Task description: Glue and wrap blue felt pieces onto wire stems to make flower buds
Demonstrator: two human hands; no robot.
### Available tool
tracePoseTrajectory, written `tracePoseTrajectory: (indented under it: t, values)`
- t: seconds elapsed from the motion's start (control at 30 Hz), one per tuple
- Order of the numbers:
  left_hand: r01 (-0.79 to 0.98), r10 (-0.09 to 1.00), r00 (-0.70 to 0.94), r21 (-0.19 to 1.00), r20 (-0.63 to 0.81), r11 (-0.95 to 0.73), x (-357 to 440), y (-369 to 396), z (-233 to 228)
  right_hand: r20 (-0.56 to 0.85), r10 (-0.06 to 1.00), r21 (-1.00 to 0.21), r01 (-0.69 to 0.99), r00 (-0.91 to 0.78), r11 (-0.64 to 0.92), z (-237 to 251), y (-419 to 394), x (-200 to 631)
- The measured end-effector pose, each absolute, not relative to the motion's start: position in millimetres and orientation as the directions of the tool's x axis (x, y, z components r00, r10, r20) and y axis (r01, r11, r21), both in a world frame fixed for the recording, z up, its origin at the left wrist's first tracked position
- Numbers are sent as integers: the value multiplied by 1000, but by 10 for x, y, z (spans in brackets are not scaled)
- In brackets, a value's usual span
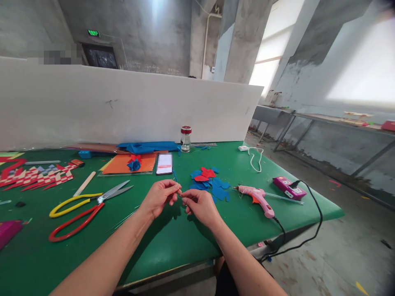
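Both hands meet above the middle of the green tabletop (pixel 173 246), toward its near edge. The left hand (pixel 160 197) has its fingers curled, thumb and forefinger pinched on something thin; the right hand (pixel 200 205) is curled the same way, its fingertips pinched just beside the left's. What they grip between them is too small to name surely, perhaps a thin wire (pixel 180 193) or stem; a thin pale line runs from under the left wrist toward the near-left.

Just beyond the hands lies a heap of blue and red scraps (pixel 210 183). To their right rests a pink glue gun (pixel 257 197), its black cord (pixel 311 230) looping off the right edge, and near the right corner a pink box (pixel 288 188). A white cable (pixel 256 158) lies toward the far right corner.

Left of the hands lie scissors (pixel 83 207) with one yellow and one red handle, blades pointing toward the middle. Beyond them sit a wooden stick (pixel 84 184) and a red-and-white woven strip (pixel 37 176) by the left edge. Along the far edge stand a jar (pixel 185 139), a phone (pixel 164 163), an orange sheet (pixel 123 164) carrying a blue flower (pixel 134 164), and blue cloth (pixel 148 146). A white board (pixel 92 107) stands behind the tabletop.
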State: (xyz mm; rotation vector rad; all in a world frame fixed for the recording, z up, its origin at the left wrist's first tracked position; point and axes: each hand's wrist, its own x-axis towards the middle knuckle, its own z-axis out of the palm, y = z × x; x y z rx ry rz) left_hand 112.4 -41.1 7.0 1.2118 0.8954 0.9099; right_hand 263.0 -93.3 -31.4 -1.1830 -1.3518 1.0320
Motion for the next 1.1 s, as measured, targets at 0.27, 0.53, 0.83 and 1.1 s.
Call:
tracePoseTrajectory:
  t: [0.27,0.53,0.83,1.1]
  values:
    - [-78,925,371,990,-81,118,1129,-418,59,118,993,-990,74,-18,119,-308,-930,2640]
    - [-65,937,336,991,-92,121,1151,-434,69,69,997,-997,19,33,69,-308,-905,2646]
    - [-6,923,373,995,-94,104,1179,-484,87,64,997,-995,73,44,61,-323,-901,2631]
    - [-58,918,386,991,-93,125,1164,-464,74,121,991,-989,96,55,115,-313,-922,2613]
